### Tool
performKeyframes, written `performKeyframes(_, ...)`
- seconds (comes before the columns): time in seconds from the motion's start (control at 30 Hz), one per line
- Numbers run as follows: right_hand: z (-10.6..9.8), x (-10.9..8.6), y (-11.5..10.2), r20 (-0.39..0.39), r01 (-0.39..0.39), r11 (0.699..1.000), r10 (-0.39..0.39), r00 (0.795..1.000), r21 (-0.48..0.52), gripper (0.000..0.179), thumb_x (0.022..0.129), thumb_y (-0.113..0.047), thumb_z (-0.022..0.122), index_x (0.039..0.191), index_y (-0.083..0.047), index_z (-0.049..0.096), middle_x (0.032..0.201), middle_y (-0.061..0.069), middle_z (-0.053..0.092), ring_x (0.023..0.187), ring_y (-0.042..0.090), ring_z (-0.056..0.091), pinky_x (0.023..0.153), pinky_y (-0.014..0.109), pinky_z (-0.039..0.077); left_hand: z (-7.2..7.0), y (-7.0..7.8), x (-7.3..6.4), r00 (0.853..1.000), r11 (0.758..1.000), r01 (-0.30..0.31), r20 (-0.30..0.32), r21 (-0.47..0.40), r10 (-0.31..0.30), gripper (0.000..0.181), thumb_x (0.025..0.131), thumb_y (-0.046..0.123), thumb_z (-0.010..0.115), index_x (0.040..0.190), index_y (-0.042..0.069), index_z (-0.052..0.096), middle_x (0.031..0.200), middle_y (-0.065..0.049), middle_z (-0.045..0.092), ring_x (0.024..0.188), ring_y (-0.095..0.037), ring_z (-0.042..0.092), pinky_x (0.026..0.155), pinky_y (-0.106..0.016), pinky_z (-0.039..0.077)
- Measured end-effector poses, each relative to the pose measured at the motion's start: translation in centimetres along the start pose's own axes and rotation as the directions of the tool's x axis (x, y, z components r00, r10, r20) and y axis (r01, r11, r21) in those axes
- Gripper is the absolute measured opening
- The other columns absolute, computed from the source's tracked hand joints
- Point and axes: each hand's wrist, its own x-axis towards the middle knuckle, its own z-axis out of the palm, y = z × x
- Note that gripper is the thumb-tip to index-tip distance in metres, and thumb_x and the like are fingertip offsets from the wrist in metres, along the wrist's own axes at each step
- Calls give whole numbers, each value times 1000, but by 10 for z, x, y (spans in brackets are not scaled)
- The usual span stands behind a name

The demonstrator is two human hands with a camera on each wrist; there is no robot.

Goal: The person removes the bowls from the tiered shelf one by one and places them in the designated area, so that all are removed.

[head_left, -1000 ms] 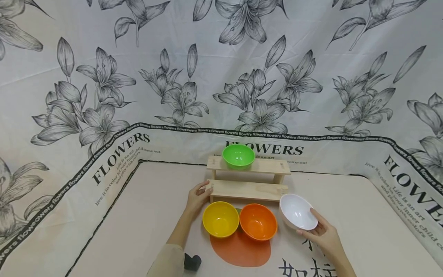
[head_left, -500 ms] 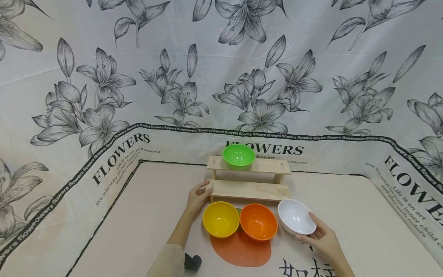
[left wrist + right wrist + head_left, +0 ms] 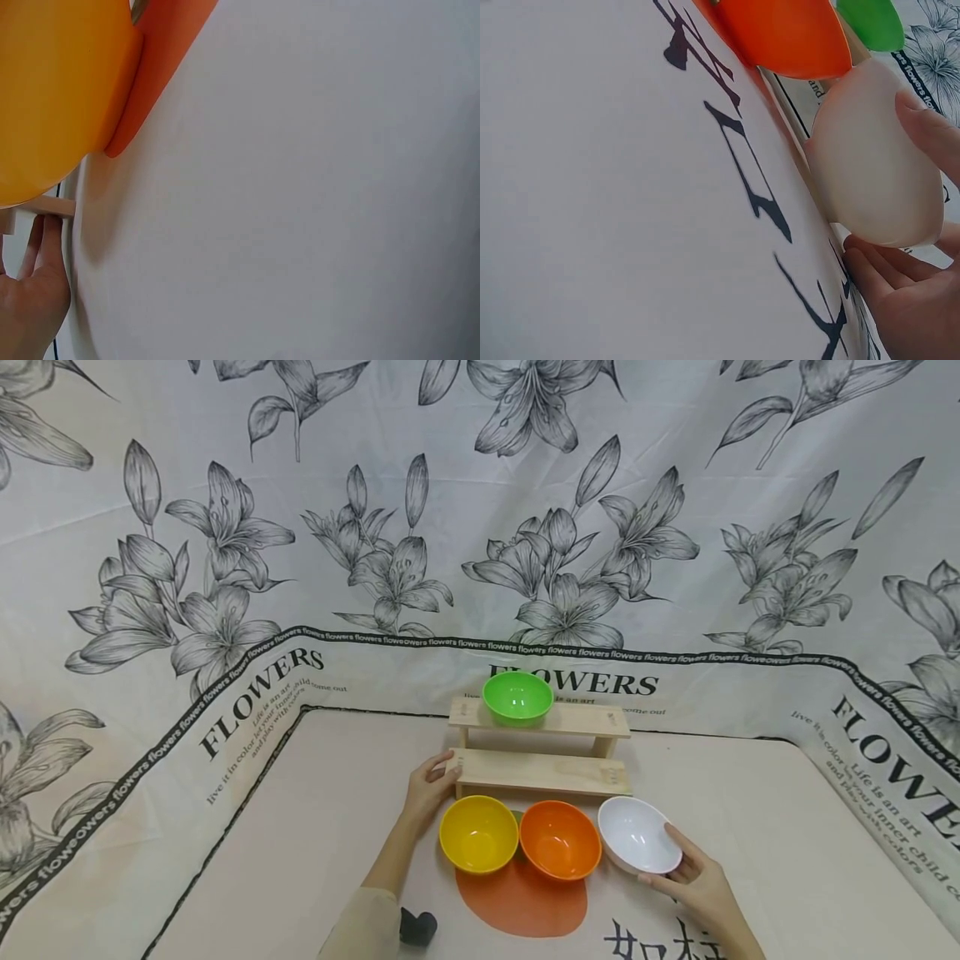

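My right hand (image 3: 699, 878) pinches the right rim of a white bowl (image 3: 641, 835), with the thumb on the near side and the fingers at the far side. In the right wrist view, the outside of the white bowl (image 3: 877, 157) faces the camera between thumb and fingers. An orange bowl (image 3: 560, 841) stands just left of it, and a yellow bowl (image 3: 478, 835) is left of that. My left hand (image 3: 429, 789) holds the left end of the lower step of a two-step wooden rack (image 3: 540, 771). A green bowl (image 3: 517, 699) sits on the upper step.
A pale cloth with a printed orange circle (image 3: 521, 906) and black characters covers the table. A small black object (image 3: 417, 928) lies near my left sleeve (image 3: 363, 927). Behind the rack rises a flower-printed curtain (image 3: 397, 543).
My right hand has brought the white bowl slightly toward me and left, closer to the orange bowl, and its tilt has lessened. My left hand stays at the rack's end.
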Motion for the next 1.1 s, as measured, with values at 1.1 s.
performKeyframes(1.1,-7,12,-21,-156,198,975,-212,965,-99,76,81,-17,75,142,3,34,142,27,38,131,15,37,97,1,27,1,28,-18,999,1000,6,35,2,-6,45,89,10,63,130,-4,51,118,-28,58,97,-18,61,89,-37,52)
